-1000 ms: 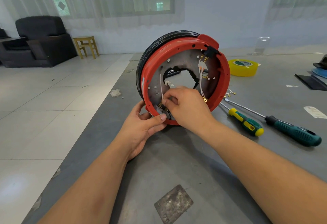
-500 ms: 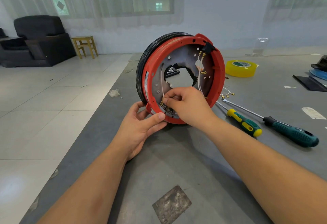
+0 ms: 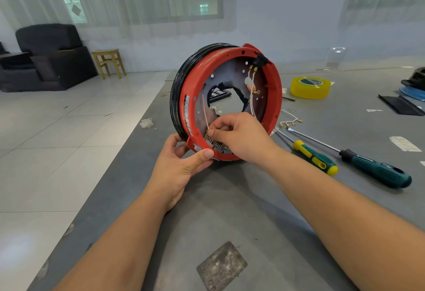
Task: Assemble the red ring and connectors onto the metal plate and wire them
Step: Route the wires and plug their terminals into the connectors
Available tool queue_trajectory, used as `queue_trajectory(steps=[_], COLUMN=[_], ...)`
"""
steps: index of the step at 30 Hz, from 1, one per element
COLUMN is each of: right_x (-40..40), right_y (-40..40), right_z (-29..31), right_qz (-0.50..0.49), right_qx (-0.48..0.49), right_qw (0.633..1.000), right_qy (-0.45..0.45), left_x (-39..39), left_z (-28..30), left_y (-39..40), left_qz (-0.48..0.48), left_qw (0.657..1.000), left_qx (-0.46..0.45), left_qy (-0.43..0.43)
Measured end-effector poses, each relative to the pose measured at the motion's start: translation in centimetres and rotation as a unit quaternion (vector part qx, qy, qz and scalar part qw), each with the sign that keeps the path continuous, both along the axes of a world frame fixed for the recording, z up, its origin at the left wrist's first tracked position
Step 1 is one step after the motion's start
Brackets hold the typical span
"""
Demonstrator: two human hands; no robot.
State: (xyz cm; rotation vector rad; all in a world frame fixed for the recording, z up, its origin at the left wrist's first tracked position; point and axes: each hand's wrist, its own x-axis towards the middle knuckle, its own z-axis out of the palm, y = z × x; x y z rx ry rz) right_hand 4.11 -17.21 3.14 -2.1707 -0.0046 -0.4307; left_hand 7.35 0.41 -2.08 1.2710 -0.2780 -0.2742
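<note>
the red ring stands on edge on the grey tabletop, fixed around the metal plate. it looks stiff and fairly heavy, likely to roll, so the rim is the place to hold. the left hand grips the lower rim, thumb over its front. the right hand pinches a thin white wire at the row of brass connectors; the wire is limp and its terminals seem easy to bend. nearby: two screwdrivers, one yellow tape roll, one loose wire bundle.
</note>
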Motion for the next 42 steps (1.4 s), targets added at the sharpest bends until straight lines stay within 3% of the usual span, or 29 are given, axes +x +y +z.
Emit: queue_trajectory(steps=[9, 16, 21, 27, 33, 42], right_x=[0.0, 0.3, -0.2, -1.3, -1.1, -1.1], right_y=[-0.4, -0.1, 0.1, 1.4, 1.9, 2.1], right_z=[0.4, -0.6, -1.0, -2.8, -3.8, -3.9], right_qz=[0.019, 0.001, 0.006, -0.006, -0.078, -0.081], right_qx=[0.029, 0.027, -0.097, -0.265, -0.306, -0.303], right_qw=[0.999, 0.999, 0.986, 0.954, 0.935, 0.933], right_qy=[0.023, -0.028, -0.136, -0.139, -0.163, -0.176], left_x=[0.2, 0.2, 0.2, 0.6, 0.8, 0.6], left_z=[-0.1, 0.0, 0.2, 0.1, 0.0, 0.2], left_y=[-0.1, 0.0, 0.2, 0.4, 0.5, 0.4], left_qz=[0.012, 0.003, -0.015, -0.035, -0.063, -0.077], left_qw=[0.999, 1.0, 0.998, 0.993, 0.989, 0.987], left_qx=[0.029, -0.004, -0.052, -0.091, -0.097, -0.096], left_qy=[-0.014, 0.006, 0.038, 0.072, 0.091, 0.099])
